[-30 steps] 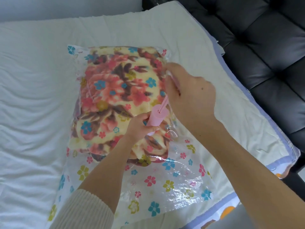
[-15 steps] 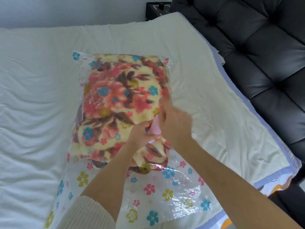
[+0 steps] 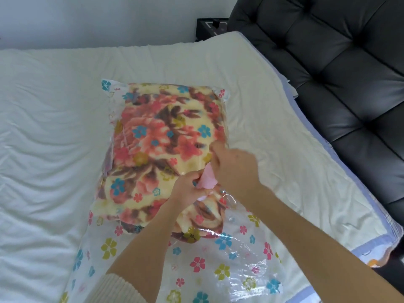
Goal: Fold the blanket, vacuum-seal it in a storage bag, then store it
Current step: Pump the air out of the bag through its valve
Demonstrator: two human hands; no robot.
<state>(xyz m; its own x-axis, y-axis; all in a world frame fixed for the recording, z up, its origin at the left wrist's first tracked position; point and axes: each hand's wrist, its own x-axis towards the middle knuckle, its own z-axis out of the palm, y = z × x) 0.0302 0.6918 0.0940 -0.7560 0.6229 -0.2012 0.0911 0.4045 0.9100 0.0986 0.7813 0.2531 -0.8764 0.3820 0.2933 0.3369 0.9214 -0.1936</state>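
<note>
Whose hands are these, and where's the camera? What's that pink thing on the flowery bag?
No machine here, just a person's two hands. The camera sits on their head and looks down, so you see what they see. On the white bed lies a clear storage bag with printed flowers; a folded flowery blanket is inside. The left hand and right hand both grip a small pink pump on top of the bag, probably to pull air out.

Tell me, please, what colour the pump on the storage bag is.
The pump is pale pink, clearest in the head view.
</note>
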